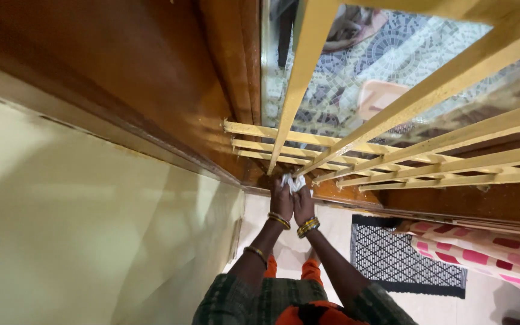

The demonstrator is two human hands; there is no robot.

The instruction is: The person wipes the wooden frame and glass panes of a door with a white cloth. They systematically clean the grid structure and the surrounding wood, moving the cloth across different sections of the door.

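Note:
Both my hands are together low on a window, gripping a crumpled white cloth [292,181]. My left hand [281,200] and my right hand [303,204] press the cloth against the bottom of the yellow metal window grille [356,157], where its bars meet the brown wooden sill [338,191]. Gold bangles ring both wrists. The cloth is partly hidden by my fingers.
A dark wooden window frame [170,78] runs along the cream wall [73,222] at left. Behind the grille is glass [386,54] with reflections. Below lie a black-and-white patterned mat [401,259] and a pink-and-white checked fabric [482,253] at right.

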